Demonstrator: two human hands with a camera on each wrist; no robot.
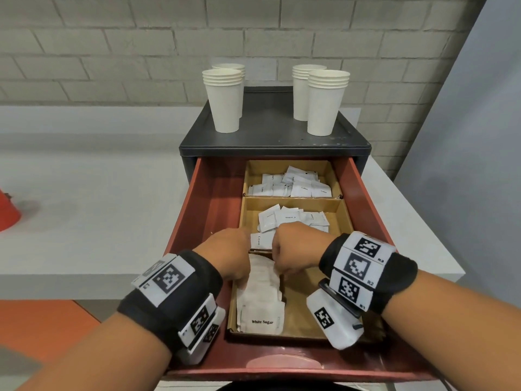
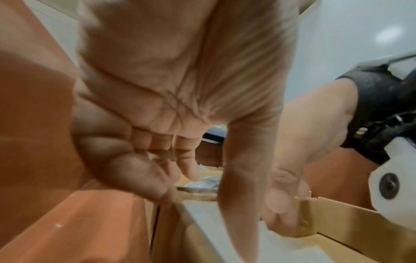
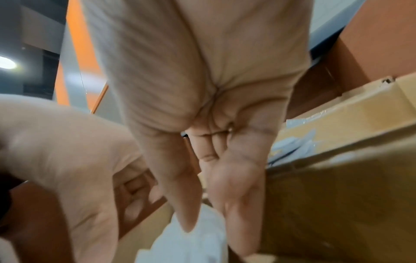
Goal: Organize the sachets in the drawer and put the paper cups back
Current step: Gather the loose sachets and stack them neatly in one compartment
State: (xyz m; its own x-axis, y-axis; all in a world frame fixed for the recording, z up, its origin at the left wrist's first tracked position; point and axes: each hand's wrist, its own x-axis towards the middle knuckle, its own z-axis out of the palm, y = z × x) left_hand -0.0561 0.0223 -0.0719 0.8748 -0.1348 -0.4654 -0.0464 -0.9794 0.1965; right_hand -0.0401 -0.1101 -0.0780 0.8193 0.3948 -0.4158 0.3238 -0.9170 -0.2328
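The red drawer (image 1: 197, 221) is pulled open and holds three cardboard compartments. In the nearest compartment (image 1: 304, 306) a row of white sugar sachets (image 1: 262, 306) stands on edge. My left hand (image 1: 242, 277) and right hand (image 1: 277, 270) meet at the row's far end. The left hand (image 2: 202, 218) holds the sachets (image 2: 281, 249) between fingers and thumb. The right hand (image 3: 211, 236) pinches the sachets (image 3: 191, 249) between thumb and fingers. Paper cup stacks (image 1: 224, 100) (image 1: 325, 103) stand on the black cabinet top (image 1: 270, 122).
Cream sachets (image 1: 284, 218) lie loose in the middle compartment and coffee sachets (image 1: 298, 184) in the far one. The drawer's left strip beside the cardboard is bare. A white counter (image 1: 84, 207) surrounds the cabinet, with an orange object (image 1: 8, 210) at its left edge.
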